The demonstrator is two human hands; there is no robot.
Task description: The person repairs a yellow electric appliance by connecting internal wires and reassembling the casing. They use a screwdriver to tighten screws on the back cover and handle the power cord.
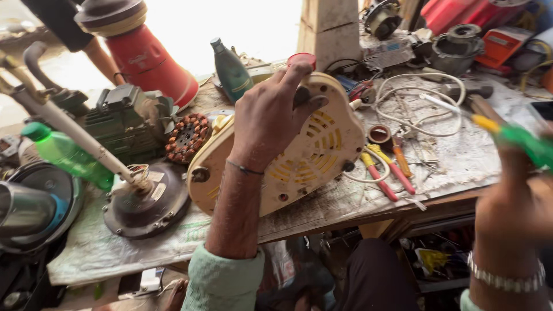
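Note:
My left hand (271, 118) grips the top edge of a cream-coloured appliance base (299, 167) with yellow vent slots, holding it tilted up on edge on the workbench (357, 198). My right hand (510, 204), blurred at the right edge, holds a screwdriver (489, 126) with a green and yellow handle and a white shaft, raised above the bench and apart from the base. A metal watch band sits on my right wrist.
Red-handled pliers (385, 173), a tape roll (378, 134) and a white cable (415, 103) lie right of the base. Left are a copper-wound stator (187, 138), a dark motor disc (147, 201), a green bottle (63, 155), a teal bottle (230, 69), a red cone (150, 57). Another person's arm (101, 57) shows top left.

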